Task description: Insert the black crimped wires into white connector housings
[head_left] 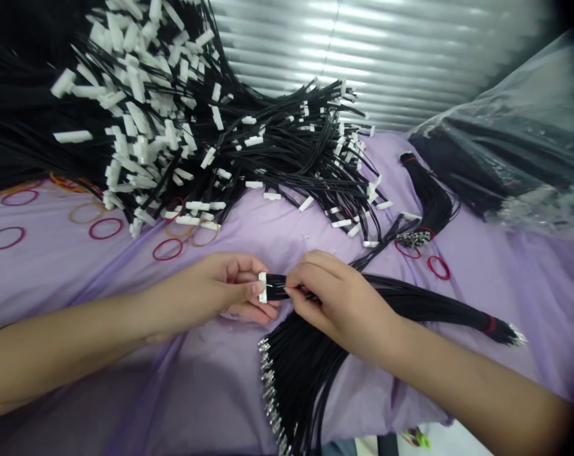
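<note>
Wire bundle (401, 296): black, thin, bound by a red band near its right end, its left end meeting a white connector (263, 287) at centre, over a purple sheet (54, 285).

Left to right. Red and orange rubber bands (105, 228) lie loose on the sheet. Heap (173, 126) of black wires with white connectors spreads across the far left and centre. Left hand (206, 294) clamps the connector between thumb and fingers. Right hand (339, 304) pinches the wires just behind it, fingertips (291, 282) together.

Handling: wires likely light, limp and prone to tangling, best pinched close to the connector; connector small, stiff plastic, best held by its body.

Second wire fan (296, 373), metal-tipped, lies near, partly under the right hand. Small banded bundle (429, 202) and clear plastic bag (505, 145) sit far right.

Hidden: fingers cover the wire-to-connector join; seating cannot be told.
</note>
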`<state>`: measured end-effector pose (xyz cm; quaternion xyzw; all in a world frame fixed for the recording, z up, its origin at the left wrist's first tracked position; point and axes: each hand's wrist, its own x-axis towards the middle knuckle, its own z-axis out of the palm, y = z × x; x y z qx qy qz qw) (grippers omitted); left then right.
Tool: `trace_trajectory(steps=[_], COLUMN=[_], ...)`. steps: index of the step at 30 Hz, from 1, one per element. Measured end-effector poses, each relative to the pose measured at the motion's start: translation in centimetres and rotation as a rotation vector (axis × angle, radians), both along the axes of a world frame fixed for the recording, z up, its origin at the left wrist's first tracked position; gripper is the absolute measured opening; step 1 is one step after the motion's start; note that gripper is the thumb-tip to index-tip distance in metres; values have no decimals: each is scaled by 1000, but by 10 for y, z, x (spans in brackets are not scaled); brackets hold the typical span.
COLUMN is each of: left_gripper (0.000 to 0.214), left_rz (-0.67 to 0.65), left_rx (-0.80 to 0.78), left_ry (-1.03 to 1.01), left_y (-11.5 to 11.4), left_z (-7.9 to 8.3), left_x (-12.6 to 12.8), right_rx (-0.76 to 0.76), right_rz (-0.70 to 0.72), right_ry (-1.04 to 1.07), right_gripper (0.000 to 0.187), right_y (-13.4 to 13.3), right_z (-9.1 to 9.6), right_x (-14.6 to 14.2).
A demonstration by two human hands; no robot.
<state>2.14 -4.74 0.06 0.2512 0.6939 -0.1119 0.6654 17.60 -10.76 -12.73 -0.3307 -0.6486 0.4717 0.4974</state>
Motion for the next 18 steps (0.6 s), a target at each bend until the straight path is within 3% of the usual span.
trace_trajectory(steps=[10, 18], left_gripper=[12, 9], left_rz=[3, -15], left_rx=[-40, -46], left_ry=[-25, -48], left_y=[5, 6], left_z=[1, 1], left_x=[2, 1], right_rx=[86, 111], right_rz=[102, 18], right_ry=[0, 10], right_gripper=[13, 13], right_y=[7, 4], right_z=[-1, 0], right_x=[8, 8])
